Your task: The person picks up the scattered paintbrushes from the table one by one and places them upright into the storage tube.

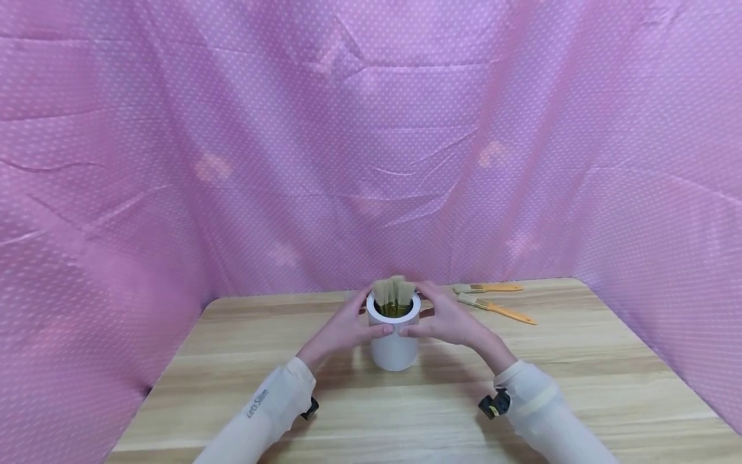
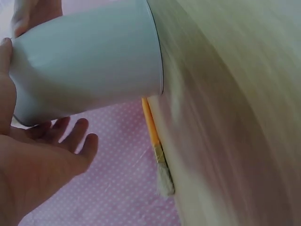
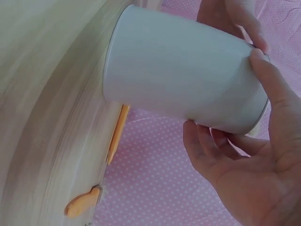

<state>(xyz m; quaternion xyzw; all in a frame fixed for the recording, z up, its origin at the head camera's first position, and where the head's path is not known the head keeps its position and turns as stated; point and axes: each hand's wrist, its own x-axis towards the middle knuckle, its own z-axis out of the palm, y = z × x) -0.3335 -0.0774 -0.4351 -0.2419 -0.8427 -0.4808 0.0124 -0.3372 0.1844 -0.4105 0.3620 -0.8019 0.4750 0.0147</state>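
A white cylindrical cup (image 1: 394,348) stands upright on the wooden table (image 1: 232,367), near its middle. Several paint brushes (image 1: 393,293) stick out of it, bristles up. My left hand (image 1: 348,325) and right hand (image 1: 449,319) wrap round the cup's rim from either side, thumbs meeting at the front. In the left wrist view the cup (image 2: 89,61) lies against my left hand (image 2: 37,160), with the fingers curved loosely behind it. In the right wrist view my right hand (image 3: 244,160) cups the white cup (image 3: 183,70), thumb along the rim.
Two loose brushes with orange handles lie on the table at the back right, one (image 1: 487,288) behind the other (image 1: 497,310). Pink dotted cloth (image 1: 371,129) walls in the table on three sides.
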